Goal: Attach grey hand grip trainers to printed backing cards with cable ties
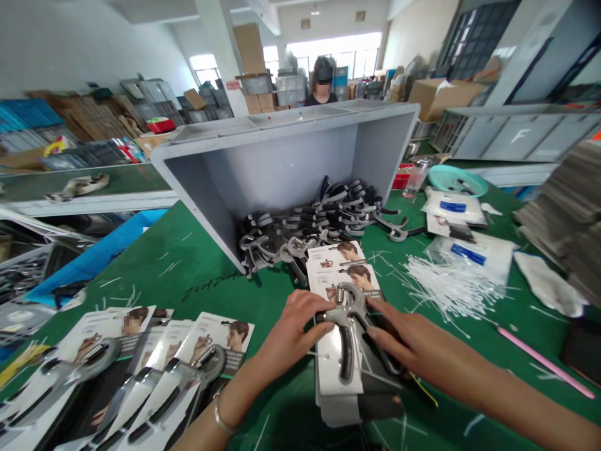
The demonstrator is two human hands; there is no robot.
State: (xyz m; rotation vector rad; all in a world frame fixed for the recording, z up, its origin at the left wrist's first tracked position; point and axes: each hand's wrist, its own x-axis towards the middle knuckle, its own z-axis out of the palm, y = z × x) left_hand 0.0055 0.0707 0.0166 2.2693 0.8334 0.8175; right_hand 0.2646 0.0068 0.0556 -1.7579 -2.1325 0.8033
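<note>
A grey and black hand grip strengthener (346, 341) with a metal spring lies on a stack of printed backing cards (328, 401) in front of me. My left hand (298, 316) pinches the strengthener's left side between thumb and fingers. From the right, my right hand (399, 332) has its fingers closed on the other handle, partly hiding it. Loose white cable ties (451, 288) lie in a heap to the right. At the left, several carded hand grip strengtheners (183, 382) overlap one another.
A grey crate (291, 169) lies on its side behind the cards, with many loose strengtheners (323, 216) spilling out. On the right are plastic bags (453, 207), a teal plate (457, 178) and a pink stick (544, 360). Another person (322, 88) is beyond the crate.
</note>
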